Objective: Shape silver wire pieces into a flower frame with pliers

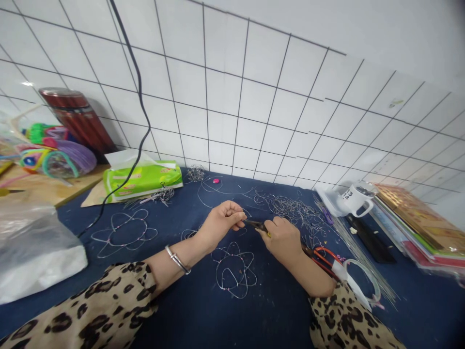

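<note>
Over the middle of the blue cloth, my left hand [224, 219] pinches a thin silvery wire [247, 212]; most of what lies between its fingers is hidden. My right hand [283, 238] is closed around a pair of pliers [257, 225], whose dark jaws point left and meet the left fingertips. A bit of yellow handle shows by the right fingers. Below the hands lies a flower-shaped wire piece [236, 271] with looped petals and small pink dots. A similar wire flower [126, 233] rests farther left, and part of another is behind my left wrist.
Loose wire scraps [294, 209] cover the cloth behind my right hand. Red-handled cutters [325, 257], straight wires [366, 264] and a white mug [358, 199] are at right. A green tissue pack [145, 180], a cable [140, 92] and a plastic bag [39, 257] are at left.
</note>
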Demonstrator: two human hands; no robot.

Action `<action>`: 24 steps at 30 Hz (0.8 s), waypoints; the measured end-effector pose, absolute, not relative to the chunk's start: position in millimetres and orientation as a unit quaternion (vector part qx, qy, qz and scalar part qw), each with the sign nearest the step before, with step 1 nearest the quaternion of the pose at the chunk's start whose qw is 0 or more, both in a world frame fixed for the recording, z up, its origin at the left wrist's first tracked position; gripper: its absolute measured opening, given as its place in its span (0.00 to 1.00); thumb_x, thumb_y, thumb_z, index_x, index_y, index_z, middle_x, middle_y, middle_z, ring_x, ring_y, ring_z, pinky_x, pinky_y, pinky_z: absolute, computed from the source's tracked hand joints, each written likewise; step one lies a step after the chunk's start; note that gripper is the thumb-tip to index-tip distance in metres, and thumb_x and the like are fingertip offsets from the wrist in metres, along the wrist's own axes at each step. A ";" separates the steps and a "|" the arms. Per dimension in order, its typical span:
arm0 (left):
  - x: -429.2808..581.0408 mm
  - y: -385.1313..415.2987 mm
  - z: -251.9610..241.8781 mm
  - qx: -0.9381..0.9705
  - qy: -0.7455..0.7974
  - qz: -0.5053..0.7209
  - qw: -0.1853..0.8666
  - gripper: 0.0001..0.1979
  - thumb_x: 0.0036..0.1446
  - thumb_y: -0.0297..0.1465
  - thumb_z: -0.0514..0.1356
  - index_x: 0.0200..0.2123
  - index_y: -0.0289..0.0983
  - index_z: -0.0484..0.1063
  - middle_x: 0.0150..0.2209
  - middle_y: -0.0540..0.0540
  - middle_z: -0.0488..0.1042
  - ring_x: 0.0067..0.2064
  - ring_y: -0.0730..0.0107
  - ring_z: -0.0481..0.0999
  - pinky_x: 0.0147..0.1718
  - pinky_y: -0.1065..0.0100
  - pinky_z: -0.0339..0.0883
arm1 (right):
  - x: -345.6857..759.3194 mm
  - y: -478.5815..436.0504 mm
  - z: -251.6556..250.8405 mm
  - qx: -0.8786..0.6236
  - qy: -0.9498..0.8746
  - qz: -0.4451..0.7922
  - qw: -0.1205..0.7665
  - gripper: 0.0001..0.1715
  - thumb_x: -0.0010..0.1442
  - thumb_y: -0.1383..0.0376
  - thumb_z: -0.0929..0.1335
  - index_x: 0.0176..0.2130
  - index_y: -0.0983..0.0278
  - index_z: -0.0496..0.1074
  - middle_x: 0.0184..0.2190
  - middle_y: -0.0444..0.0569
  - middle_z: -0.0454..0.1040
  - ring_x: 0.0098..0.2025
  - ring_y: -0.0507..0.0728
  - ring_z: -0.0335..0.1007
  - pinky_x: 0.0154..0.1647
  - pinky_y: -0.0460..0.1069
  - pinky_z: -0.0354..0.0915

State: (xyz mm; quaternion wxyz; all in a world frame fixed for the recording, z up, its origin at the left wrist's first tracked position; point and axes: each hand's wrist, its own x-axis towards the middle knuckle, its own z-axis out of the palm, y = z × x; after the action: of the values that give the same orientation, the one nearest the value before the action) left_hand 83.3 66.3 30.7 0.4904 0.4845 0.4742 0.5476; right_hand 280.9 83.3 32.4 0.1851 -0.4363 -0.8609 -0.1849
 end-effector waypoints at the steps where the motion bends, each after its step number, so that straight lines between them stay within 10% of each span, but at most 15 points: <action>1: 83.5 66.0 30.8 0.487 0.476 0.545 0.489 0.08 0.52 0.34 0.59 0.33 0.36 0.66 0.27 0.47 0.74 0.27 0.75 0.73 0.25 0.73 0.66 | 280.7 83.3 31.7 -0.437 -0.861 -0.182 0.186 0.19 0.61 0.54 0.60 0.27 0.63 0.68 0.26 0.48 0.65 0.31 0.54 0.58 0.30 0.48 0.46; 17: 71.6 67.4 40.9 0.589 0.396 0.469 0.526 0.13 0.50 0.32 0.60 0.42 0.38 0.71 0.32 0.48 0.73 0.27 0.77 0.70 0.28 0.71 0.67 | 276.9 81.9 24.6 -0.434 -0.877 -0.089 0.186 0.19 0.60 0.53 0.61 0.28 0.63 0.69 0.26 0.46 0.66 0.31 0.51 0.61 0.30 0.46 0.48; 24: 66.4 70.7 36.3 0.576 0.411 0.470 0.528 0.09 0.52 0.35 0.60 0.30 0.34 0.71 0.26 0.49 0.72 0.24 0.78 0.68 0.25 0.73 0.63 | 275.7 82.3 20.5 -0.406 -0.895 -0.047 0.180 0.22 0.59 0.50 0.60 0.26 0.63 0.67 0.24 0.44 0.65 0.28 0.50 0.60 0.29 0.45 0.48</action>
State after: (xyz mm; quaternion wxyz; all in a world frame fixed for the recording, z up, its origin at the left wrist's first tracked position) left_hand 66.4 70.7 36.3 0.5278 0.5756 0.4111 0.4703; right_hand 275.7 82.3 20.5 0.1796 -0.4060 -0.8949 -0.0465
